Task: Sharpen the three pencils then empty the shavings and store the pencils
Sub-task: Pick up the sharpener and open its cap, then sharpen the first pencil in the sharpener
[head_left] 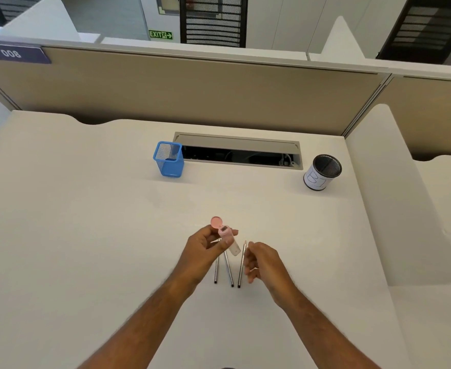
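My left hand (205, 246) grips a pink sharpener (228, 239) with a clear shavings tube, its round lid (216, 221) flipped open. Three pencils lie side by side on the white desk below it: the left pencil (216, 272), the middle pencil (229, 272) and the right pencil (241, 265). The upper ends of the left two are hidden behind my left hand and the sharpener. My right hand (261, 261) hovers just right of the right pencil, fingers loosely curled, holding nothing.
A blue mesh holder (169, 160) stands at the back centre-left. A black mesh cup (323, 173) with a white paper label stands at the back right. An open cable tray (239, 153) runs between them. Beige partition panels (192, 86) wall the desk.
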